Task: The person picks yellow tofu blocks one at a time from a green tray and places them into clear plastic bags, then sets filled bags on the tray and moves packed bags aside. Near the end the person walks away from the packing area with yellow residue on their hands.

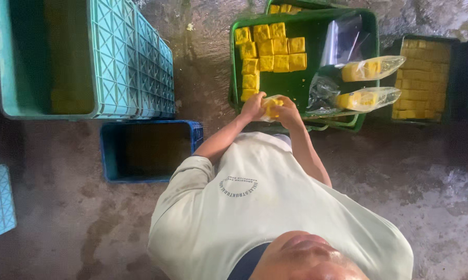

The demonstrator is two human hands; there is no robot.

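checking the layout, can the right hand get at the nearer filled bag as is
Probably yes: the filled bag lies uncovered beside the right hand, nothing between, though that hand now helps hold a small bag.

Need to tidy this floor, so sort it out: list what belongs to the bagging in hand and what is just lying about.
In use:
left hand and right hand, both on a small bag of yellow blocks
green crate of loose yellow blocks
two filled bags
empty plastic bags

Lying about:
blue crate
teal crate
dark crate of blocks
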